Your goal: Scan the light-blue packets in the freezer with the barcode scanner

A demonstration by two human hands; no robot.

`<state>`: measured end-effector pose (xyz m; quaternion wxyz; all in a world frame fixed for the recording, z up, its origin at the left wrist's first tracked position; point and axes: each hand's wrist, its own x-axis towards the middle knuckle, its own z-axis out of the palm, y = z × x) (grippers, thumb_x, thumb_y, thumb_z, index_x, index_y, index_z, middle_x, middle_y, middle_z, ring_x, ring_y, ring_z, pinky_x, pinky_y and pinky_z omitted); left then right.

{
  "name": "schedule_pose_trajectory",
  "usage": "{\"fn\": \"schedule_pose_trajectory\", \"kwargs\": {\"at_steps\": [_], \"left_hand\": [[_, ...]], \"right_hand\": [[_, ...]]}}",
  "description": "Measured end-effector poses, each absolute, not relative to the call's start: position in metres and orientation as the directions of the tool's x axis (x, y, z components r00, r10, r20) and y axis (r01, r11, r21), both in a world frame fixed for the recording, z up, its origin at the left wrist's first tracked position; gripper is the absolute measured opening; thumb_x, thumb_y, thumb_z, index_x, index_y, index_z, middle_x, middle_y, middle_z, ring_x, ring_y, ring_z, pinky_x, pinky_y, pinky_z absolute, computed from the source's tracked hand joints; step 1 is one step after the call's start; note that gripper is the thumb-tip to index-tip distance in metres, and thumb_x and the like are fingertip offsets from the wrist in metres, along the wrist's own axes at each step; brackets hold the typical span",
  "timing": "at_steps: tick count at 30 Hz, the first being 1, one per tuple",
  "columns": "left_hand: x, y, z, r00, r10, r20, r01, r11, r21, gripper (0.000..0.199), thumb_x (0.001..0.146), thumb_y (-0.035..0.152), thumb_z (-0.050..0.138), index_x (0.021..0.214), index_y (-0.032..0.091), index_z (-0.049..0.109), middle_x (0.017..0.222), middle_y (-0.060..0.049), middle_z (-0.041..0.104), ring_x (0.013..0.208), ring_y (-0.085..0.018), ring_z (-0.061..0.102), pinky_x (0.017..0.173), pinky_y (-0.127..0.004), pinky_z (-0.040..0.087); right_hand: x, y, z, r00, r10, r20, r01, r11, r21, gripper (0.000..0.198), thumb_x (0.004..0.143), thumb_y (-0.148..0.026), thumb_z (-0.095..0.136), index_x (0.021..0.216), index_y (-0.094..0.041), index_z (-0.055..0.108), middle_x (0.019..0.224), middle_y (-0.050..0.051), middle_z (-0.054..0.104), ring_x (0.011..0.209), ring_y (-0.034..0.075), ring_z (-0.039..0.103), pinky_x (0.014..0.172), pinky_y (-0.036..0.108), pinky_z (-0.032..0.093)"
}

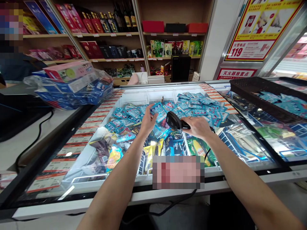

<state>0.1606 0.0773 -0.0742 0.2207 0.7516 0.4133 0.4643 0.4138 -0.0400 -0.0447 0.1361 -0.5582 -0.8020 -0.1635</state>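
In my left hand (149, 120) is a small blue packet (159, 111), its printed side facing up, above the glass top of a freezer. My right hand (197, 126) is wrapped round the handle of a black barcode scanner (174, 121). The scanner's head points left, close to the packet. Many similar blue packets lie in two spreads on the glass, a left pile (129, 113) and a right pile (200, 105). The scanner's black cable (207, 154) runs down from my right hand past the freezer's front edge.
Beneath the glass, wire baskets hold bagged frozen goods (115, 156). A dark plastic tray (271, 95) with more blue packets sits at the right. Boxes in a clear bag (74, 84) stand on the left, near another person's arm (14, 70). Stocked shelves (110, 33) rise behind.
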Motion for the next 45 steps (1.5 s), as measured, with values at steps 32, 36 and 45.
{"fn": "schedule_pose_trajectory", "kwargs": {"at_steps": [32, 36, 45], "left_hand": [[0.1597, 0.0764, -0.0741, 0.244, 0.809, 0.535, 0.454, -0.583, 0.674, 0.049, 0.088, 0.031, 0.051, 0.134, 0.021, 0.036, 0.074, 0.002, 0.048, 0.063, -0.012, 0.048, 0.066, -0.026, 0.039], [0.1586, 0.0784, -0.0763, 0.195, 0.828, 0.525, 0.439, -0.553, 0.708, 0.048, 0.088, 0.031, 0.052, 0.133, 0.022, 0.037, 0.073, 0.002, 0.049, 0.062, -0.012, 0.048, 0.065, -0.026, 0.039], [0.158, 0.0791, -0.0764, 0.192, 0.833, 0.518, 0.453, -0.544, 0.707, 0.048, 0.088, 0.032, 0.053, 0.132, 0.022, 0.038, 0.069, 0.002, 0.048, 0.059, -0.012, 0.048, 0.062, -0.026, 0.04]], "right_hand": [[0.4135, -0.0401, -0.0472, -0.35, 0.844, 0.406, 0.936, 0.334, 0.112, 0.04, 0.085, -0.047, 0.056, 0.119, -0.026, 0.058, 0.094, 0.002, 0.071, 0.08, 0.018, 0.064, 0.059, 0.028, 0.035], [0.4132, -0.0399, -0.047, -0.355, 0.85, 0.39, 0.934, 0.342, 0.104, 0.039, 0.085, -0.046, 0.056, 0.118, -0.026, 0.058, 0.097, 0.002, 0.071, 0.083, 0.018, 0.064, 0.061, 0.027, 0.036], [0.4144, -0.0389, -0.0486, -0.372, 0.839, 0.397, 0.926, 0.365, 0.096, 0.038, 0.085, -0.045, 0.057, 0.117, -0.024, 0.058, 0.096, 0.003, 0.072, 0.082, 0.018, 0.065, 0.061, 0.027, 0.036]]}}
